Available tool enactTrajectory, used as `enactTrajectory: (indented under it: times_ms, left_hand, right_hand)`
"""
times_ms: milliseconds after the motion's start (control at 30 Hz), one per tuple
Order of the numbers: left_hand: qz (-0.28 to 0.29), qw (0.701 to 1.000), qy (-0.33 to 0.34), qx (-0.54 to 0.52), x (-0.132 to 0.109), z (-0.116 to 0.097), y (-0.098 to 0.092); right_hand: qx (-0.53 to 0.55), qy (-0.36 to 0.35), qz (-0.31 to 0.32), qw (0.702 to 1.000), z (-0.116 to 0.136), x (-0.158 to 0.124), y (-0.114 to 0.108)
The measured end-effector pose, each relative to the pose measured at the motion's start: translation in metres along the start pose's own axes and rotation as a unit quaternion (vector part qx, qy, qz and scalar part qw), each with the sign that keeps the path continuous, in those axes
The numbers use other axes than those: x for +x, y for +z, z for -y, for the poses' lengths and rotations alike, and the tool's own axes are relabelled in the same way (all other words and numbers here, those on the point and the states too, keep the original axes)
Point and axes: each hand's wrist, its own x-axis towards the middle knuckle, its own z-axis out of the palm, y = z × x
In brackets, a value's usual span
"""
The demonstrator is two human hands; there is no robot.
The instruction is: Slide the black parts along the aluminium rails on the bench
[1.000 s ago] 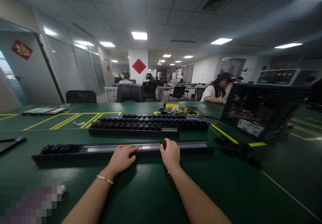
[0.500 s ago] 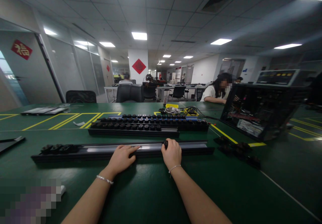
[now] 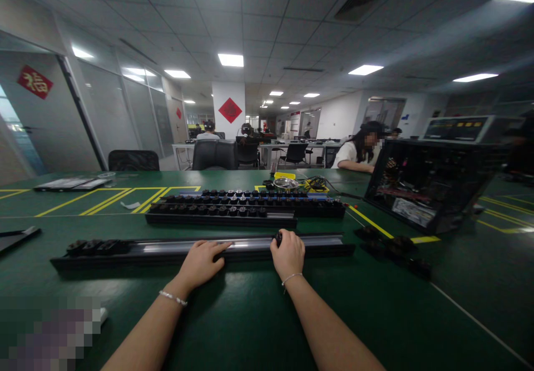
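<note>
A long black track point(image 3: 162, 247) with a shiny metallic inner channel lies across the green table in front of me. My left hand point(image 3: 202, 262) rests on its middle, fingers stretched along the channel. Over the right half of the track, my right hand point(image 3: 289, 253) is closed around a small black part point(image 3: 278, 238), mostly hidden by the fingers. Several black modules point(image 3: 98, 246) sit in the track's left end. To the right, several loose black parts point(image 3: 398, 244) are on the table.
Beyond the track stand more black tracks point(image 3: 221, 221) filled with round modules. An open computer case point(image 3: 421, 187) is at the right, with a seated person point(image 3: 354, 151) behind it. Cables point(image 3: 317, 183) and a shiny dish point(image 3: 286, 183) lie farther back. A pixelated object is at lower left.
My right hand has shifted slightly to the right along the track with the small black part. My left hand stays in place.
</note>
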Motion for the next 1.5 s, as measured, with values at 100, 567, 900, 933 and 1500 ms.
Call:
enactTrajectory:
  times_ms: [100,567,900,933,1500]
  left_hand:
    - [0.001,1.0,0.0,-0.003,0.0,0.0,0.0]
    - [0.003,1.0,0.004,-0.007,0.001,0.002,0.001]
    - [0.005,1.0,0.001,-0.011,0.001,0.002,0.0]
    - [0.005,1.0,0.0,-0.011,0.001,0.002,0.0]
    - [0.005,1.0,0.004,-0.001,0.001,0.002,0.0]
  right_hand:
    - [-0.003,0.006,-0.007,1.0,-0.002,0.001,0.0]
    - [-0.007,0.048,-0.019,0.999,-0.012,0.006,-0.004]
    - [-0.004,0.071,-0.028,0.997,-0.018,0.009,-0.005]
    - [-0.003,0.072,-0.028,0.997,-0.018,0.009,-0.005]
    - [-0.005,0.094,-0.024,0.995,-0.026,0.014,-0.011]
